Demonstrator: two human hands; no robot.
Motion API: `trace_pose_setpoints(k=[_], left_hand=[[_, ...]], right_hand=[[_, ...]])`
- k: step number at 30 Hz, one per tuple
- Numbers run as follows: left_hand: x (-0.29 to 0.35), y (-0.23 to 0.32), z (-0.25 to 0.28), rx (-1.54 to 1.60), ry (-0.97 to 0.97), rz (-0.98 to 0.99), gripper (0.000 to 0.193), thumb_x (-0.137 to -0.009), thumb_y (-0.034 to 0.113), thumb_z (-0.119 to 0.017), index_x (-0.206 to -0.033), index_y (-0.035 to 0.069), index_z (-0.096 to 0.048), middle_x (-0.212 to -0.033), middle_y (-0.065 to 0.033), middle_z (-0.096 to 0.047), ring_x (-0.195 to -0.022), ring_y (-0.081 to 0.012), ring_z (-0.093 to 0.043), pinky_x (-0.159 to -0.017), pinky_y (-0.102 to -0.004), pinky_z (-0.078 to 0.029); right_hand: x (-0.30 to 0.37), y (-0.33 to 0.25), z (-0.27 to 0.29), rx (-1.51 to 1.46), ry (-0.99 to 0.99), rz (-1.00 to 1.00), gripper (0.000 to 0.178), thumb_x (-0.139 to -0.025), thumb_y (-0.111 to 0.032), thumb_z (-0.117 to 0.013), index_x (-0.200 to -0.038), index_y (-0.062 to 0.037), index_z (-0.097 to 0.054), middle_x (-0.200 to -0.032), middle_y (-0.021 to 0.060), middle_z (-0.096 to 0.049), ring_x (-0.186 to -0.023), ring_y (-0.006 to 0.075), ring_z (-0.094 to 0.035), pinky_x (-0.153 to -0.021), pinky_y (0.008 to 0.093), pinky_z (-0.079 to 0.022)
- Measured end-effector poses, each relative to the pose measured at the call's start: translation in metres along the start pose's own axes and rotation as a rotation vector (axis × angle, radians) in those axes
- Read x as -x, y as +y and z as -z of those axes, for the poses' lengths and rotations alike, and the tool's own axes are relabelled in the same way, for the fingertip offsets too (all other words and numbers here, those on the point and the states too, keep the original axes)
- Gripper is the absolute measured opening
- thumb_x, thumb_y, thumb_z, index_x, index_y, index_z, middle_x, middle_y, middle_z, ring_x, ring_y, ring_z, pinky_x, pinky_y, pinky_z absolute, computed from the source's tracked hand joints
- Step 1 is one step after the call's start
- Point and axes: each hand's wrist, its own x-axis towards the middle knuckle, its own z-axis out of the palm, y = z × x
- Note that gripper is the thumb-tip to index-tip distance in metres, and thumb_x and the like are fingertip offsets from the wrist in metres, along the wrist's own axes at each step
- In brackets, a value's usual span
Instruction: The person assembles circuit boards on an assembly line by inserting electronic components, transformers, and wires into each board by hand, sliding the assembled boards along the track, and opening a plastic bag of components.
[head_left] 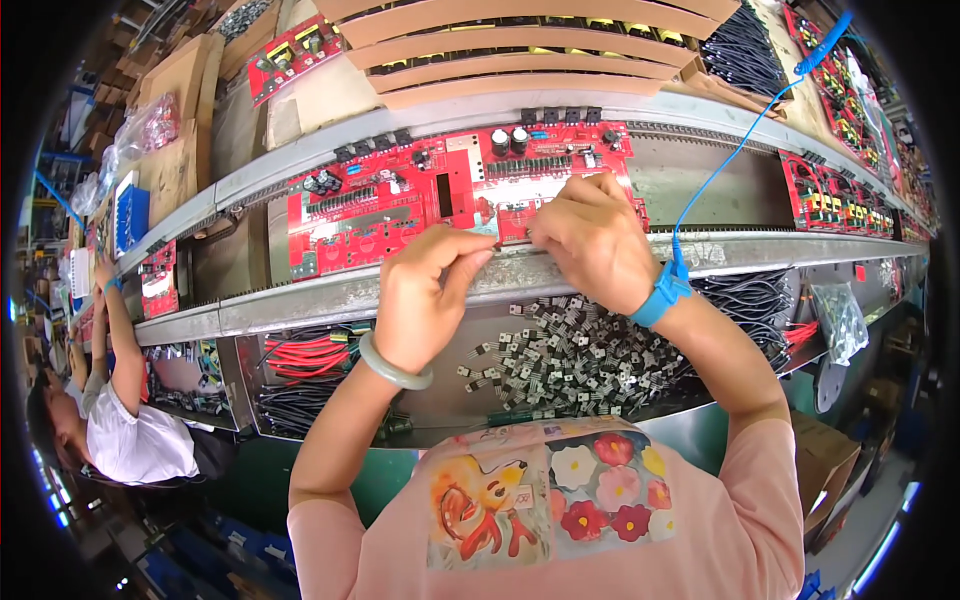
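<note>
Boards: two red boards, left board (pixel 385 215) and right board (pixel 520 185), lay end to end between the near rail (pixel 740 252) and the far rail (pixel 300 150); whether they were joined could not be told.
Long axis: each ran left to right along the rails, the row's right end slightly higher in view.
Facing: parts side up, with black transistors along the far edge, four on each board.
Capacitors: two upright cylinders (pixel 509 142) stood on the right board.
Left hand (pixel 430 285): thumb and finger nearly met at the boards' near edge; whether this grip held a part could not be told.
Right hand (pixel 595 240): bent over the right board, fingertips down; its grip was hidden.
Wrists: one pale bangle (pixel 393 365) on the left, one blue strap (pixel 661 295) with a cord (pixel 735 150) on the right.
Loose transistors (pixel 570 360): too many to count, heaped in the tray (pixel 430 405) nearer the person.
Wires: one red bundle (pixel 300 357) lay left of the heap.
Other boards: one (pixel 840 195) sat farther right between the rails.
</note>
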Motion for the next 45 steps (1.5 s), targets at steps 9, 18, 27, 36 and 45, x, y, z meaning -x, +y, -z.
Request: trace_pose_setpoints(k=[9, 18, 27, 36, 45], left_hand=[[-0.015, -0.007, -0.012, -0.231, -0.019, -0.109, 0.008, -0.091, -0.001, -0.072, -0.098, -0.001, -0.071, -0.091, -0.0144, -0.071, -0.076, -0.0254, -0.071, -0.068, -0.0337, -0.055], [-0.016, -0.005, -0.016, -0.297, -0.044, -0.187, 0.007, -0.091, 0.0, -0.071, -0.098, 0.0, -0.069, -0.089, -0.0167, -0.068, -0.078, -0.036, -0.069, -0.068, -0.0409, -0.055], [-0.021, -0.005, -0.012, -0.443, -0.138, -0.284, 0.013, -0.086, -0.004, -0.07, -0.098, -0.001, -0.07, -0.092, -0.0164, -0.065, -0.086, -0.0376, -0.066, -0.075, -0.0441, -0.055], [0.043, 0.003, 0.088, -0.433, 0.107, -0.07, 0.016, -0.09, -0.007, -0.068, -0.105, -0.002, -0.07, -0.097, -0.0148, -0.07, -0.084, -0.0266, -0.07, -0.076, -0.0343, -0.055], [0.117, 0.004, 0.133, -0.392, 0.064, 0.236, 0.01, -0.093, -0.004, -0.068, -0.103, -0.003, -0.068, -0.091, -0.0157, -0.068, -0.075, -0.0271, -0.069, -0.065, -0.0339, -0.055]], right_hand=[[-0.009, -0.004, -0.01, 0.074, 0.037, 0.129, 0.017, -0.069, -0.001, -0.07, -0.078, -0.0116, -0.059, -0.072, 0.0024, -0.06, -0.079, 0.0236, -0.06, -0.081, 0.0377, -0.044], [0.005, 0.001, -0.004, 0.066, -0.024, -0.006, 0.02, -0.078, -0.001, -0.075, -0.093, -0.0096, -0.065, -0.089, 0.0024, -0.069, -0.085, 0.0241, -0.063, -0.084, 0.0388, -0.044], [0.008, -0.045, 0.012, -0.105, 0.003, 0.133, 0.027, -0.077, -0.001, -0.075, -0.1, -0.0066, -0.063, -0.096, 0.0067, -0.068, -0.084, 0.0257, -0.065, -0.074, 0.0382, -0.048], [0.012, -0.108, -0.077, -0.178, -0.375, 0.451, 0.022, -0.08, -0.017, -0.063, -0.1, -0.0084, -0.063, -0.102, 0.0064, -0.059, -0.097, 0.0212, -0.06, -0.075, 0.0321, -0.051], [0.001, -0.137, -0.135, -0.328, -0.441, 0.731, 0.032, -0.086, -0.023, -0.065, -0.118, -0.0196, -0.065, -0.13, 0.0023, -0.056, -0.112, 0.0231, -0.055, -0.085, 0.0372, -0.051]])
